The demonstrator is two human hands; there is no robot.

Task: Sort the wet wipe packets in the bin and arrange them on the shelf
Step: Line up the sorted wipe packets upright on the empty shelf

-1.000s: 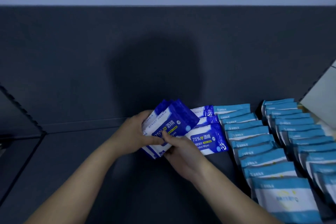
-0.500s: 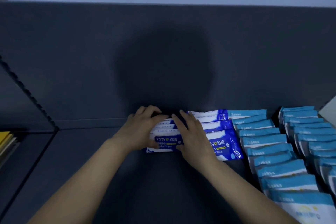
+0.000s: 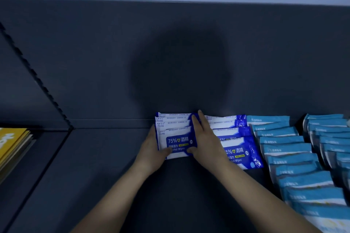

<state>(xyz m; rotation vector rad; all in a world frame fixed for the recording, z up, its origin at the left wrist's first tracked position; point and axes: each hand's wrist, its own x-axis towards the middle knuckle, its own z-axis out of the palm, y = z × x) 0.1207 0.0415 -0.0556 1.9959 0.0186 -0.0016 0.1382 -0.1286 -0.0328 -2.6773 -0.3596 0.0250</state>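
Head cam: the dark blue stack [image 3: 176,138] of wet wipe pkts sits on the gray shelf [image 3: 94,166], up against the back wall [image 3: 94,62]. The pkts in it overlap like steps, and the front one shows "75%" and "Wipes".

The L hand [image 3: 151,149] is at the stack's left side. Its thumb presses on the front pkt's bottom left part. Its fingers go behind the left edge, so it pinches the stack.

The R hand [image 3: 204,142] is at the stack's right side. Its fingers [image 3: 198,125] lie straight along the right edge and push on it, w/ the thumb touching the bottom right corner.

Just right of the stack, partly under the R hand, is a 2nd dark blue row [image 3: 236,145] of the same pkts. Right of that is a long light blue row [image 3: 284,149], and farther right one more light blue row [image 3: 329,138].

Far left of the stack, past a divider, lie some flat yellow things [image 3: 13,145]; can't tell what they are.

Above the stack, a round shadow [image 3: 180,70] falls on the back wall.
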